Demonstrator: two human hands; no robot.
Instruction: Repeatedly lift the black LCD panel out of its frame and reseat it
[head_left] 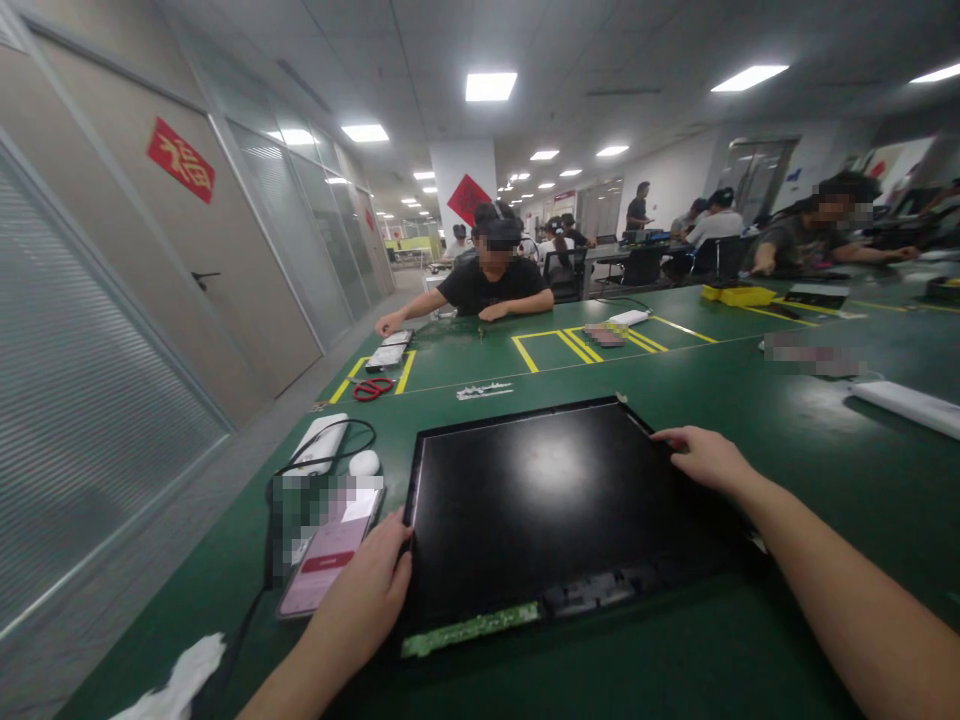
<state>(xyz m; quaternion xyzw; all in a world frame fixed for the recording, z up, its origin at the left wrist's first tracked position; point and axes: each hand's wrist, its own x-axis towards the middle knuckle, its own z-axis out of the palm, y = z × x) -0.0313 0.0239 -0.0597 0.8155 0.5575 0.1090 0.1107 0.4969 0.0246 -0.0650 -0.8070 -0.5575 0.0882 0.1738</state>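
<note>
A large black display panel (547,510) lies flat on the green table (810,450) in front of me, with a green circuit strip (471,630) along its near edge. My left hand (367,595) grips the panel's left edge, fingers curled round it. My right hand (705,458) holds the panel's right edge near the far corner, fingers pressed against it.
Left of the panel lie a phone (326,565), a white mouse (364,463), a white box (319,445) and black cable. Red scissors (373,388) and small parts (484,390) sit farther back. A person in black sits across the table; others work at the right. White cloth (180,680) near left.
</note>
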